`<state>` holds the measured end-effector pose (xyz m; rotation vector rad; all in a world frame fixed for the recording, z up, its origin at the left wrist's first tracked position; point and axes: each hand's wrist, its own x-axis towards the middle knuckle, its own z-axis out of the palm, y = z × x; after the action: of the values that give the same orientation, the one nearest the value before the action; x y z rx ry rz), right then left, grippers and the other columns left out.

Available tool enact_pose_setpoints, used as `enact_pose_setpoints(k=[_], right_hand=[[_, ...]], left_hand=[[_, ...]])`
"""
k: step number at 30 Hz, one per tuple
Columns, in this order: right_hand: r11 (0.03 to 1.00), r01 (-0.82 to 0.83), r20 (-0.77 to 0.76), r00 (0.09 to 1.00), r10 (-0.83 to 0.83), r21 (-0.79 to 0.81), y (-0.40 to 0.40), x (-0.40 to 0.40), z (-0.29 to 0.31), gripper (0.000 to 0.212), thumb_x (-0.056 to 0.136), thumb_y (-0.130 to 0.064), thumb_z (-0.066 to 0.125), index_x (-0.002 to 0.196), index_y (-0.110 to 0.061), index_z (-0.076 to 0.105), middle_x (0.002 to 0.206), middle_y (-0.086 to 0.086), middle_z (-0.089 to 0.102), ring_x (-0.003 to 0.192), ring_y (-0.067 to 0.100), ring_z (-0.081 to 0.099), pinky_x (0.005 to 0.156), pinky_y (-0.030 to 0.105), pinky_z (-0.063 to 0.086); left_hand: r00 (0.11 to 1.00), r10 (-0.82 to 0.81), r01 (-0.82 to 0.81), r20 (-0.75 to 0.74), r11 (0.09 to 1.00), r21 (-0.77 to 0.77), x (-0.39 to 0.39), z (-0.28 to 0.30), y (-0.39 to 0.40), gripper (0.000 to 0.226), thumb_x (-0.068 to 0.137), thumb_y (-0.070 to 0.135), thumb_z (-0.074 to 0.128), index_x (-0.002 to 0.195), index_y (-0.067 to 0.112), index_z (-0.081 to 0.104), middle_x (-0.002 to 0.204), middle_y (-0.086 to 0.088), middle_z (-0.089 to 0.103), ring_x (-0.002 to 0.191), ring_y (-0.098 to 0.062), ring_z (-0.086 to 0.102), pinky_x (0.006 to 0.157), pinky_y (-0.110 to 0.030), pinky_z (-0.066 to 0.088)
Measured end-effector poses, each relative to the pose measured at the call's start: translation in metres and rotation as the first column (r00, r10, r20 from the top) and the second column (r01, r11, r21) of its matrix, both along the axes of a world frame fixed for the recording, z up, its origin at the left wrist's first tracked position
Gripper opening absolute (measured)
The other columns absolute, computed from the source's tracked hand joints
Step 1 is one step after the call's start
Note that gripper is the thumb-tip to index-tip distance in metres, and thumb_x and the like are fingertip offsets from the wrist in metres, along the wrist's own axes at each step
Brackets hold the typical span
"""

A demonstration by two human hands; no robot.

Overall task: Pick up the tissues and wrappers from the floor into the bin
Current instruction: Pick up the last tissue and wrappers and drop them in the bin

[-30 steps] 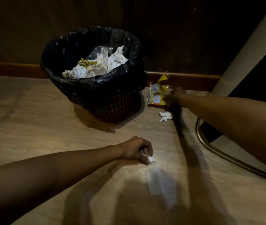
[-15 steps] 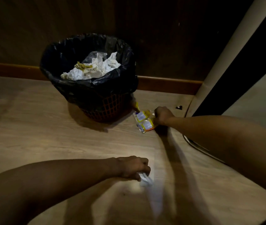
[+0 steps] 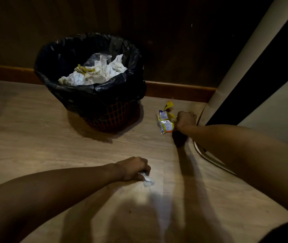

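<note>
A red mesh bin lined with a black bag stands on the wooden floor by the wall, holding crumpled white tissues. My left hand is closed around a small white tissue low over the floor, in front of the bin. My right hand grips a yellow and silver wrapper to the right of the bin, just above the floor.
A dark wooden wall and skirting board run behind the bin. A pale upright post and a curved metal chair leg stand at the right. Bare floor lies left of the bin.
My right hand has drawn the wrapper away from the bin's side, and the white tissue that lay below it is gone from view. My left hand stays closed on its tissue.
</note>
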<state>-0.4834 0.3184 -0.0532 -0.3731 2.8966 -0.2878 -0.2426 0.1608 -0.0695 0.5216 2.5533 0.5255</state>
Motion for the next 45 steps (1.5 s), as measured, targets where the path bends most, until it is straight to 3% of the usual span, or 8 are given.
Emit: enact_pose_setpoints(k=[8, 18, 27, 29, 32, 35, 39, 45], right_hand=[[0.997, 0.047, 0.095, 0.995, -0.041, -0.069, 0.006, -0.025, -0.011, 0.045, 0.093, -0.023, 0.065, 0.127, 0.001, 0.048, 0.128, 0.028, 0.053, 0.119, 0.043, 0.053, 0.092, 0.042, 0.047], [0.994, -0.066, -0.009, 0.998, 0.066, -0.089, -0.003, 0.005, -0.012, 0.027, 0.095, -0.010, 0.058, 0.117, 0.005, 0.054, 0.123, 0.030, 0.050, 0.108, 0.044, 0.054, 0.084, 0.039, 0.044], [0.990, -0.135, 0.168, 0.976, 0.138, -0.027, -0.006, 0.025, 0.039, 0.054, 0.062, -0.022, 0.092, 0.106, -0.005, 0.065, 0.112, 0.015, 0.067, 0.100, 0.029, 0.063, 0.076, 0.033, 0.048], [0.995, -0.087, 0.165, 0.982, 0.096, -0.057, -0.006, 0.022, 0.059, 0.053, 0.059, -0.022, 0.094, 0.101, -0.007, 0.065, 0.108, 0.014, 0.066, 0.093, 0.025, 0.060, 0.071, 0.030, 0.045], [0.982, -0.001, 0.159, 0.987, 0.031, -0.187, -0.012, 0.015, 0.095, 0.057, 0.062, -0.020, 0.093, 0.109, -0.005, 0.066, 0.111, 0.013, 0.065, 0.104, 0.028, 0.063, 0.077, 0.033, 0.050], [0.947, 0.011, 0.104, 0.994, 0.024, -0.322, -0.023, 0.011, 0.131, 0.030, 0.077, -0.016, 0.082, 0.102, -0.009, 0.067, 0.104, 0.012, 0.065, 0.108, 0.030, 0.064, 0.075, 0.032, 0.051], [0.899, 0.031, 0.022, 0.999, -0.024, -0.436, -0.033, 0.015, 0.169, 0.021, 0.079, -0.015, 0.081, 0.092, -0.014, 0.065, 0.091, 0.002, 0.061, 0.081, 0.016, 0.059, 0.053, 0.021, 0.041], [0.830, 0.002, -0.003, 1.000, -0.004, -0.558, -0.050, 0.031, 0.217, 0.029, 0.077, -0.012, 0.082, 0.075, -0.021, 0.055, 0.085, -0.001, 0.063, 0.076, 0.012, 0.061, 0.056, 0.020, 0.044]], left_hand=[[0.944, 0.314, -0.317, -0.104, 0.949, -0.009, 0.004, -0.004, -0.043, 0.025, 0.091, 0.031, 0.063, 0.113, 0.020, 0.066, 0.114, -0.003, 0.062, 0.103, -0.023, 0.060, 0.087, -0.030, 0.047], [0.936, 0.339, -0.346, -0.092, 0.936, -0.068, 0.023, 0.006, -0.065, 0.022, 0.089, 0.031, 0.065, 0.108, 0.022, 0.067, 0.110, -0.002, 0.062, 0.098, -0.021, 0.061, 0.082, -0.030, 0.047], [0.915, 0.330, -0.347, -0.232, 0.937, -0.035, 0.014, 0.056, -0.059, 0.019, 0.088, 0.027, 0.067, 0.106, 0.020, 0.067, 0.107, -0.003, 0.063, 0.096, -0.020, 0.062, 0.074, -0.025, 0.041], [0.900, 0.333, -0.350, -0.282, 0.937, -0.010, 0.011, 0.073, -0.057, 0.022, 0.088, 0.029, 0.068, 0.107, 0.019, 0.068, 0.105, -0.004, 0.065, 0.094, -0.020, 0.063, 0.073, -0.024, 0.042], [0.873, 0.336, -0.346, -0.354, 0.938, 0.036, 0.009, 0.105, -0.054, 0.025, 0.087, 0.034, 0.070, 0.106, 0.018, 0.069, 0.104, -0.003, 0.065, 0.091, -0.020, 0.065, 0.075, -0.028, 0.050], [0.849, 0.305, -0.307, -0.432, 0.949, 0.067, 0.008, 0.140, -0.049, 0.026, 0.086, 0.034, 0.071, 0.104, 0.016, 0.070, 0.101, -0.004, 0.065, 0.091, -0.021, 0.066, 0.077, -0.034, 0.054], [0.761, 0.295, -0.319, -0.578, 0.946, 0.063, 0.009, 0.189, -0.051, 0.021, 0.087, 0.031, 0.068, 0.100, 0.014, 0.071, 0.097, -0.006, 0.068, 0.088, -0.023, 0.066, 0.076, -0.037, 0.053], [0.547, 0.384, -0.447, -0.744, 0.885, 0.129, 0.013, 0.249, -0.082, 0.015, 0.087, 0.024, 0.071, 0.099, 0.015, 0.074, 0.092, -0.005, 0.074, 0.084, -0.021, 0.068, 0.075, -0.034, 0.053]])
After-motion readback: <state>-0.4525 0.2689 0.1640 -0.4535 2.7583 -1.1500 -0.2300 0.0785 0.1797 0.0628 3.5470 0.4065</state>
